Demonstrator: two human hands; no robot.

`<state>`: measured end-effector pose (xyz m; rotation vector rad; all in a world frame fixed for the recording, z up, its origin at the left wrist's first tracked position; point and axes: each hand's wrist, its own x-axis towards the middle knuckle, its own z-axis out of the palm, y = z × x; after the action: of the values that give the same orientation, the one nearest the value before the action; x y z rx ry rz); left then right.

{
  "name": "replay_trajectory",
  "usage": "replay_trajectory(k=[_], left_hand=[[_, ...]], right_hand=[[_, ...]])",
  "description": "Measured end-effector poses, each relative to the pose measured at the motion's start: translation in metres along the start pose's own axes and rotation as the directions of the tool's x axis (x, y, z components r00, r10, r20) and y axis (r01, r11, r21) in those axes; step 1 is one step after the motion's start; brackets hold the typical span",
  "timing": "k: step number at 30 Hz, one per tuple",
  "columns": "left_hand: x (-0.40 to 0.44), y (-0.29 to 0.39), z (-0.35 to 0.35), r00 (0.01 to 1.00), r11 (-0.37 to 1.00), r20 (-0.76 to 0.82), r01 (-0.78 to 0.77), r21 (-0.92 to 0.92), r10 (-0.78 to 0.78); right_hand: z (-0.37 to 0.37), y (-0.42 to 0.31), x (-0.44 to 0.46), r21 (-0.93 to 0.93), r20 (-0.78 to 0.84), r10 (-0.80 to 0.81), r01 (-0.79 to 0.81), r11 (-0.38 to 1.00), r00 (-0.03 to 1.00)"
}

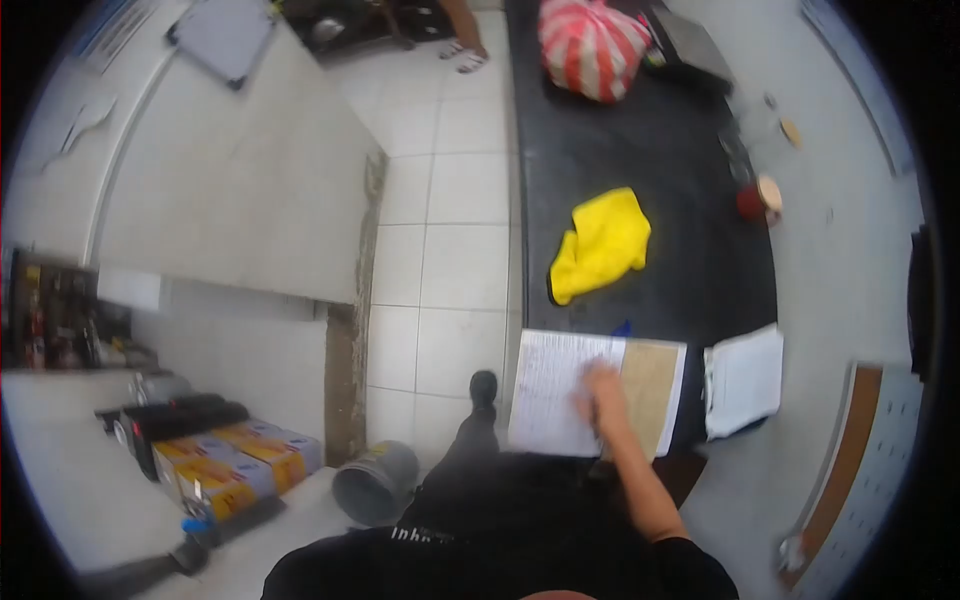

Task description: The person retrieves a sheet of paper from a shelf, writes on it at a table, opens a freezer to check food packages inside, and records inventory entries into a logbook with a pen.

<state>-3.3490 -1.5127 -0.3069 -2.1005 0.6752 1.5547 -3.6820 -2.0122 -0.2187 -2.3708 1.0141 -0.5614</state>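
Note:
My right hand point(600, 388) is over an open book of papers point(550, 385) at the near end of the black table. Motion blurs its fingers, so what they hold, if anything, cannot be made out. The book's left page is white with printed lines, and a brown sheet point(650, 385) covers much of its right side. A small blue thing point(622, 329) lies at the book's top edge. Beyond it rests a crumpled yellow cloth point(605, 245). My left hand does not show.
A stack of white papers point(743, 385) sits right of the book. Farther along the black table point(650, 140) are a red-and-white striped bag point(595, 50) and a red container point(757, 200). A grey bucket point(376, 483) stands on the floor. A person's legs point(465, 35) show far ahead.

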Motion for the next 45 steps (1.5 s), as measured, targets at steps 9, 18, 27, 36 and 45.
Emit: replay_trajectory(k=[9,18,27,36,45], left_hand=[[-0.006,0.294,-0.269,0.841,0.642,-0.26,-0.533,-0.551,0.475],[-0.036,0.529,-0.358,-0.323,-0.011,-0.254,-0.636,0.772,0.912],[0.067,0.637,-0.428,-0.195,-0.362,0.327,-0.186,0.914,0.925],[0.025,0.697,-0.453,-0.197,-0.011,-0.004,-0.074,0.997,0.98],[0.068,0.451,-0.397,0.813,0.874,0.327,-0.415,-0.254,0.482]], right_hand=[[-0.08,0.073,-0.108,0.01,-0.622,0.622,-0.789,0.614,0.476],[-0.039,0.039,-0.122,0.087,-0.706,0.676,-0.921,0.38,0.213],[0.019,-0.017,-0.122,0.182,-0.731,0.683,-0.963,0.199,0.003],[0.094,-0.038,-0.122,0.464,-0.759,0.62,-0.834,0.299,-0.2],[0.095,-0.054,-0.122,0.629,-0.676,0.65,-0.731,0.264,-0.347]])
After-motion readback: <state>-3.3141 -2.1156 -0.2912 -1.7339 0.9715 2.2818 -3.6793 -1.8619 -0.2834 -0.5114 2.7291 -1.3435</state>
